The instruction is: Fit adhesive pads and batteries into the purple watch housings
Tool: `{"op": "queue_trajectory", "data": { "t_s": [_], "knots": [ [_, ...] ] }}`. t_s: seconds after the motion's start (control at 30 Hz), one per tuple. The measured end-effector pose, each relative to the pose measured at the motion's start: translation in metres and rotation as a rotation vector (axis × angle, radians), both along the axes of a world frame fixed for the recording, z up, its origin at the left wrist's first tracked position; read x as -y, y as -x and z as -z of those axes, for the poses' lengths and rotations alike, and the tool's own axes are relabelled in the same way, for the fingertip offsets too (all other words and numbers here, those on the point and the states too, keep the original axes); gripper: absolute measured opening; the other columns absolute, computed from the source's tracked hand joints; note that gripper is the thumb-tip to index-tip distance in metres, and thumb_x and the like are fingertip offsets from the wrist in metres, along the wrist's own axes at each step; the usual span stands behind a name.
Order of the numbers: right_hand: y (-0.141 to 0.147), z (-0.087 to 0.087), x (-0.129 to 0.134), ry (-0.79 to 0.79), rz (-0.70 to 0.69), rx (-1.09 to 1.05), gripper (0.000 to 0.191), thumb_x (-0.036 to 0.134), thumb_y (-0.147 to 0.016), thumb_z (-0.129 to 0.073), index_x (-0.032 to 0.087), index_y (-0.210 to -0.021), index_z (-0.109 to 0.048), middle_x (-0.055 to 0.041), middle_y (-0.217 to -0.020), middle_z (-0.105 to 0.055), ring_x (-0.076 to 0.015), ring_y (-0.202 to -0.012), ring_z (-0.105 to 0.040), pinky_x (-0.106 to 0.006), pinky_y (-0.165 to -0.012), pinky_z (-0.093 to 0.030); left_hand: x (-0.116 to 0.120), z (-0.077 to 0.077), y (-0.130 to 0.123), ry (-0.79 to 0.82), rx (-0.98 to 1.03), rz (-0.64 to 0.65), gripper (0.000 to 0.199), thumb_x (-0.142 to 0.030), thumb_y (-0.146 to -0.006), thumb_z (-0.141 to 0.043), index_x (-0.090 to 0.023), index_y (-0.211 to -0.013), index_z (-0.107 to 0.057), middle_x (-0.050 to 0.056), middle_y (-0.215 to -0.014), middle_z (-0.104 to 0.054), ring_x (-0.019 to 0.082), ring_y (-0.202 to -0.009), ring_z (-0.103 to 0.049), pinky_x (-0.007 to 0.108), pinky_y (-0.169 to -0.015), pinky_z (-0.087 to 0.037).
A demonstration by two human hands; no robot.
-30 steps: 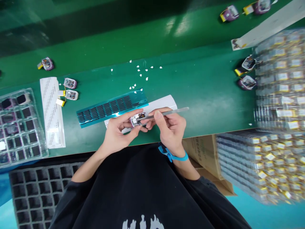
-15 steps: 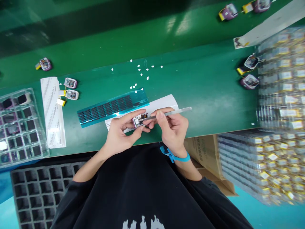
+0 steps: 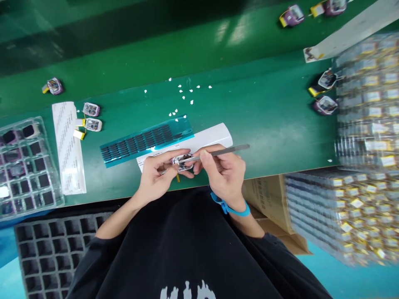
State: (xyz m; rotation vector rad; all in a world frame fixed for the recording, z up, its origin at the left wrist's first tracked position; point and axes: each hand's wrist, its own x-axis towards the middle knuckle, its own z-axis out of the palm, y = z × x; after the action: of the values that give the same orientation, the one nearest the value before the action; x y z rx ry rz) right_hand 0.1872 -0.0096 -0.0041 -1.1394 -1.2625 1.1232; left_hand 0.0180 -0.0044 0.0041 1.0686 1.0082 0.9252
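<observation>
Green bench [image 3: 268, 133]: clear tray [image 3: 52, 164], printed white strip [image 3: 69, 147], blue sheet [image 3: 186, 128], white bits [image 3: 191, 102].

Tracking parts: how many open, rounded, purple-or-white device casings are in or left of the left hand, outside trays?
4: one casing in the left hand, another at upper-left, two beside the white printed strip; more may be hidden.

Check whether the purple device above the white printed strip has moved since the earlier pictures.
Yes: the purple device has shifted toward the picture's left, judged against the white printed strip.
</observation>
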Motion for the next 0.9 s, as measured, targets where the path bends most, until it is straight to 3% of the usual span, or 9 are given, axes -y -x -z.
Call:
{"op": "queue_trajectory", "data": {
  "t_s": [0.23, 0.37, 0.43, 0.5, 0.63, 0.77, 0.9],
  "knots": [
    [-0.019, 0.01, -0.013, -0.224, 0.15, 0.009, 0.018, 0.028, -0.102, -0.059, 0.027, -0.103, -0.076, 0.0002, -0.086, -0.078, -0.0134, -0.066, -0.073, -0.028, -0.058, -0.06, 0.0, 0.001, 0.008, -0.028, -0.08, 0.087, 0.028, -0.028, -0.097, -0.065, -0.016, -0.122, -0.072, 0.009, -0.101, -0.081, 0.021, -0.071, -0.08, 0.029, -0.068, -0.063],
    [-0.037, 0.013, -0.043, -0.244, -0.114, 0.363, 0.016, 0.025, -0.099, -0.064, 0.027, -0.103, -0.079, -0.0004, -0.097, -0.081, -0.0178, -0.085, -0.075, -0.035, -0.078, -0.06, -0.008, 0.001, 0.02, -0.117, -0.255, 0.123, 0.023, -0.031, -0.101, -0.059, -0.017, -0.114, -0.07, 0.008, -0.101, -0.08, 0.018, -0.072, -0.078, 0.03, -0.075, -0.06],
    [-0.042, 0.016, -0.058, -0.256, -0.233, 0.473, 0.016, 0.025, -0.099, -0.064, 0.026, -0.102, -0.08, -0.0007, -0.102, -0.082, -0.0178, -0.085, -0.074, -0.035, -0.079, -0.059, -0.017, 0.002, 0.026, -0.241, -0.436, 0.107, 0.02, -0.03, -0.102, -0.057, -0.018, -0.107, -0.072, 0.006, -0.095, -0.079, 0.018, -0.074, -0.076, 0.031, -0.077, -0.058],
    [-0.043, 0.02, -0.069, -0.271, -0.309, 0.523, 0.018, 0.027, -0.1, -0.062, 0.025, -0.101, -0.08, -0.0013, -0.105, -0.081, -0.0182, -0.089, -0.075, -0.035, -0.082, -0.058, -0.026, 0.006, 0.031, -0.414, -0.635, 0.119, 0.019, -0.027, -0.102, -0.055, -0.019, -0.107, -0.072, 0.005, -0.099, -0.079, 0.021, -0.09, -0.075, 0.035, -0.087, -0.054],
    [-0.041, 0.03, -0.081, -0.297, -0.363, 0.521, 0.02, 0.029, -0.101, -0.061, 0.026, -0.103, -0.08, -0.0012, -0.108, -0.081, -0.0196, -0.096, -0.076, -0.036, -0.087, -0.058, -0.041, 0.021, 0.037, -0.64, -0.813, 0.269, 0.024, -0.023, -0.105, -0.049, -0.02, -0.116, -0.07, 0.008, -0.119, -0.076, 0.026, -0.126, -0.062, 0.043, -0.105, -0.044],
    [-0.043, 0.033, -0.083, -0.289, -0.361, 0.516, 0.02, 0.032, -0.101, -0.06, 0.028, -0.107, -0.079, -0.0001, -0.109, -0.081, -0.0197, -0.097, -0.076, -0.037, -0.088, -0.059, -0.043, 0.039, 0.038, -0.712, -0.813, 0.277, 0.024, -0.022, -0.104, -0.049, -0.02, -0.119, -0.068, 0.008, -0.124, -0.076, 0.027, -0.125, -0.063, 0.045, -0.105, -0.047],
    [-0.045, 0.031, -0.085, -0.28, -0.379, 0.529, 0.021, 0.032, -0.102, -0.06, 0.027, -0.107, -0.079, -0.0007, -0.11, -0.081, -0.0196, -0.095, -0.076, -0.038, -0.087, -0.059, -0.042, 0.047, 0.039, -0.761, -0.753, 0.264, 0.024, -0.018, -0.102, -0.049, -0.019, -0.12, -0.066, 0.01, -0.128, -0.074, 0.026, -0.125, -0.063, 0.044, -0.106, -0.051]
  ]
}}
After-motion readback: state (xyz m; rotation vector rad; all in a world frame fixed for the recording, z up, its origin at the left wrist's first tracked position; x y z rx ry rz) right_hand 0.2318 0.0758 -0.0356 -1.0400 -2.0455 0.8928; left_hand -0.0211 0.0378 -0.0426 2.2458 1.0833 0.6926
